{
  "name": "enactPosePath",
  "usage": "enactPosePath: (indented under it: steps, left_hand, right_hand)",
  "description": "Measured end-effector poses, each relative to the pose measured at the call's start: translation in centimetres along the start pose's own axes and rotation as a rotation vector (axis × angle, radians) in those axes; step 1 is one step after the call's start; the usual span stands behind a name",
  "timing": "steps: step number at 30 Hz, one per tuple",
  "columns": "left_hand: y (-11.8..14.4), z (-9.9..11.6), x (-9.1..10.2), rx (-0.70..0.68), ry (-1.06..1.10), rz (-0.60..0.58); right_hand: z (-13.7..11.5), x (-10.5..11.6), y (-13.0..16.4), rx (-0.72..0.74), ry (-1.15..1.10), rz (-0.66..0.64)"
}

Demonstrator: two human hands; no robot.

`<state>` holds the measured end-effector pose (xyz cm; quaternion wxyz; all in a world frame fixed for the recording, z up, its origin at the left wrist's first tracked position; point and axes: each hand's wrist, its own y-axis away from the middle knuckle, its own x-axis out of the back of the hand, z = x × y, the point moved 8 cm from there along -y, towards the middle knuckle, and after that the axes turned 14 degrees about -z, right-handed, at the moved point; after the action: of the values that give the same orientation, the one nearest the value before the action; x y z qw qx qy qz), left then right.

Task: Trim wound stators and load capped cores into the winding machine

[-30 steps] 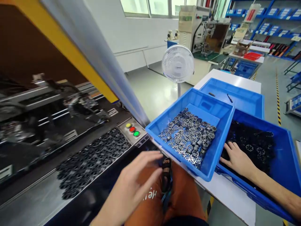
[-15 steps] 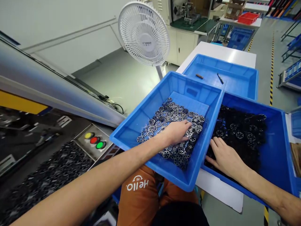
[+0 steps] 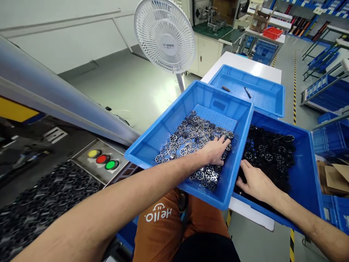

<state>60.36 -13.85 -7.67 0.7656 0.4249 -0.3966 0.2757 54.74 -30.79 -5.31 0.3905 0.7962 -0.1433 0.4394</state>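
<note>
My left hand (image 3: 214, 151) reaches into the upper blue bin (image 3: 151, 143), palm down over small spoked, wheel-like metal parts (image 3: 188, 140). Its fingers are spread on the parts near the bin's right wall, and no part shows gripped in them. My right hand (image 3: 257, 183) lies over the lower blue bin (image 3: 304, 171), which holds a heap of dark wheel-like parts (image 3: 269, 154). Stretched fingers and a separate thumb point toward the upper bin's side wall; the fingertips are partly lost against the dark parts.
Behind the bins, a shallow blue tray (image 3: 265, 85) on a white table (image 3: 245, 63) holds two small stick-like items. A white fan (image 3: 166, 40) stands beyond. At left are a button panel (image 3: 92, 167) and a pile of black parts (image 3: 49, 203).
The camera view has turned slightly, shifting the bins left in the picture. My left hand has slid a little toward the upper bin's right wall. The right hand stays by the same wall.
</note>
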Motion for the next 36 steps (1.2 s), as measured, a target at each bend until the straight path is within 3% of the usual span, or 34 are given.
enactPosePath:
  steps: [6, 14, 23, 30, 36]
  left_hand:
    - [-0.3, -1.0, -0.4, -0.098, 0.0, -0.007]
    - [-0.4, -0.7, -0.3, -0.167, -0.036, 0.052]
    - [-1.6, -0.4, -1.1, -0.202, -0.029, 0.098]
    - [-1.8, -0.5, 0.0, -0.229, 0.182, 0.122]
    - [0.0, -1.5, 2.4, -0.155, 0.618, 0.173]
  right_hand:
    - [1.2, -0.5, -1.1, -0.023, -0.13, -0.019]
    - [4.6, 2.1, -2.6, -0.026, -0.311, 0.054]
    - [7.1, 0.4, -3.5, -0.014, -0.517, 0.01]
    - [7.2, 0.6, -4.7, -0.045, -0.518, 0.037]
    - [6.6, 0.5, -4.6, -0.069, -0.645, -0.003]
